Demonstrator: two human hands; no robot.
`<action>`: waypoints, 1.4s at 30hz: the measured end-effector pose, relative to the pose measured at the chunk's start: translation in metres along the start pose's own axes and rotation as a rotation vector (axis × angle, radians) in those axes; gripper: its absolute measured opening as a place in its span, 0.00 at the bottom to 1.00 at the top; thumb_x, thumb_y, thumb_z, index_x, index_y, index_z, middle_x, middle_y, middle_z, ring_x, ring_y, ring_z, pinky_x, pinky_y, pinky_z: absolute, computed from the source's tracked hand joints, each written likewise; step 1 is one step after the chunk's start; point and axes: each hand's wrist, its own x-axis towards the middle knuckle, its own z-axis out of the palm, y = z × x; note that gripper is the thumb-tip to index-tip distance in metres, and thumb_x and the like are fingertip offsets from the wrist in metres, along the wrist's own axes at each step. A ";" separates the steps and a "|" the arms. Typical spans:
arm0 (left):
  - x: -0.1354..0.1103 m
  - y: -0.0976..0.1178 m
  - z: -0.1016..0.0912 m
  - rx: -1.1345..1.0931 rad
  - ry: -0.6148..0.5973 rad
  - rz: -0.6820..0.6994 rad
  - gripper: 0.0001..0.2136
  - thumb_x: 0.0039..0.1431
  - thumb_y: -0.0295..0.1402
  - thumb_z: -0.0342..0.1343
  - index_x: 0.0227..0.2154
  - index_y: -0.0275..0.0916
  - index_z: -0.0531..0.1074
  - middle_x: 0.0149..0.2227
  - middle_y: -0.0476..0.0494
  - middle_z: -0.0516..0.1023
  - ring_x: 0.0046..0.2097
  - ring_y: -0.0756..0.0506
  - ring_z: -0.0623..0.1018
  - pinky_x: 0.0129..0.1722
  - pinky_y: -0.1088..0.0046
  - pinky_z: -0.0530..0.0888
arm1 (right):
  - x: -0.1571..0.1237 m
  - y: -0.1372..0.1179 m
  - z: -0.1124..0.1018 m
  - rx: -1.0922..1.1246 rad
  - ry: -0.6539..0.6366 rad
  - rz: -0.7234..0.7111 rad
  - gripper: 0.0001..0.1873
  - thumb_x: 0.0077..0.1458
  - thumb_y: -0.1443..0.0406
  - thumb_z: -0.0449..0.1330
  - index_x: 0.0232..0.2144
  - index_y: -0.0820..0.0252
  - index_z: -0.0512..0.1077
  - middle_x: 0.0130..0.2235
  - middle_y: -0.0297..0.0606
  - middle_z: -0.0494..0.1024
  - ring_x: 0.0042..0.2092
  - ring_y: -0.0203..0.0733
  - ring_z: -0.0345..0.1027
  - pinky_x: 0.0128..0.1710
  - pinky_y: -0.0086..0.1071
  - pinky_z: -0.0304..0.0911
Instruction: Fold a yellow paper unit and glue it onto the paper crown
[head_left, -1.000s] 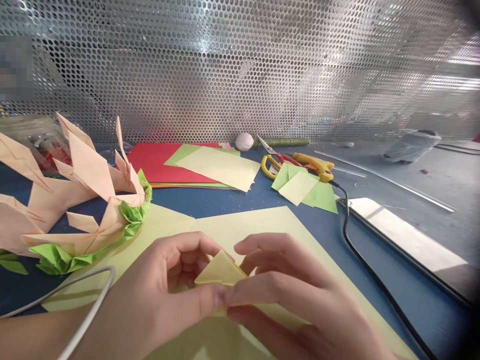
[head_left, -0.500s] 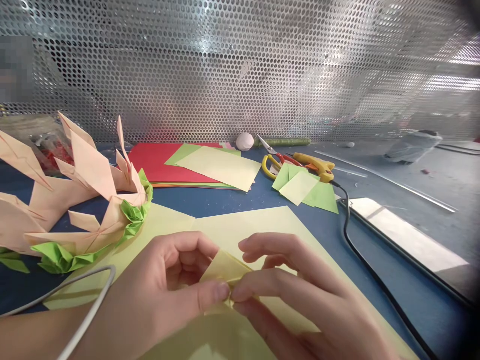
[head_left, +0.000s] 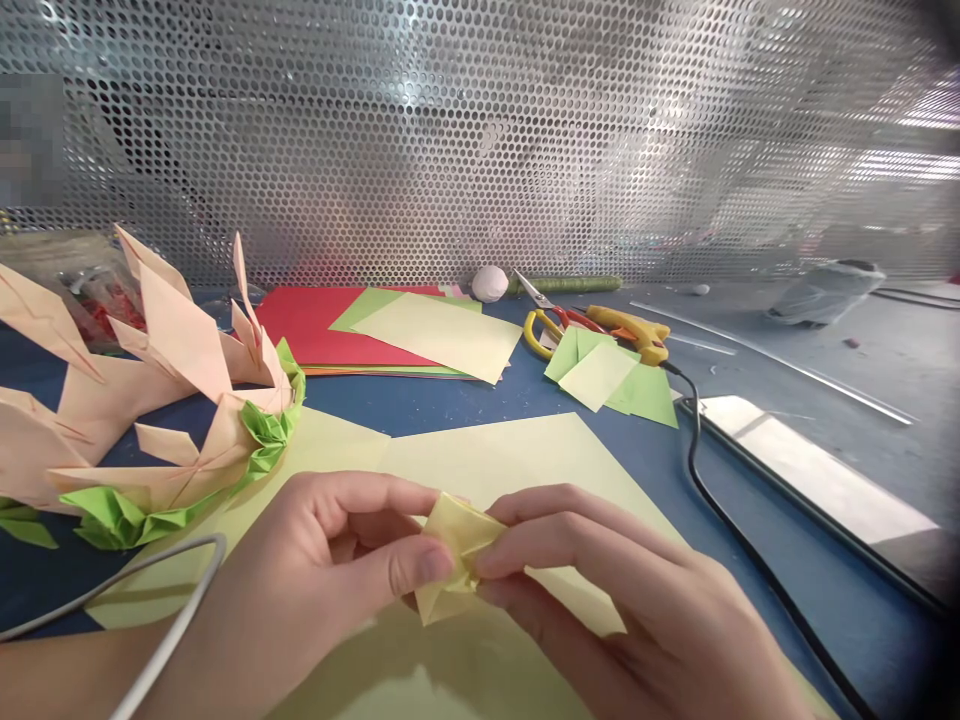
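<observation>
Between my two hands is a small piece of folded yellow paper point(head_left: 459, 530), with creased flaps and a pointed lower corner. My left hand point(head_left: 315, 570) pinches its left side, the thumb lying across the front and the fingers behind. From the right, my right hand point(head_left: 622, 590) grips the other side between thumb and fingertips. Part of the folded piece is hidden by the fingers. Beneath both hands lies a large pale yellow sheet point(head_left: 525, 450) on the blue table.
Pink folded-paper petals with green paper leaves point(head_left: 180, 400) stand at left. Behind are red sheets point(head_left: 315, 325), scissors point(head_left: 544, 310), a yellow glue gun point(head_left: 637, 330) and green paper squares point(head_left: 649, 390). A phone point(head_left: 810, 470) and black cable point(head_left: 720, 520) lie right; a white cable point(head_left: 187, 600) crosses my left forearm.
The folded paper has turned a little, and its lower corner now shows. My right hand's raised fingers have come down onto the paper's right edge.
</observation>
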 end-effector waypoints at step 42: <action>-0.004 0.002 0.001 0.331 -0.036 0.283 0.09 0.46 0.28 0.68 0.25 0.54 0.83 0.24 0.58 0.79 0.29 0.53 0.77 0.32 0.85 0.73 | 0.001 0.002 -0.003 0.080 -0.093 0.100 0.10 0.61 0.76 0.58 0.36 0.56 0.73 0.35 0.31 0.78 0.37 0.28 0.74 0.39 0.16 0.68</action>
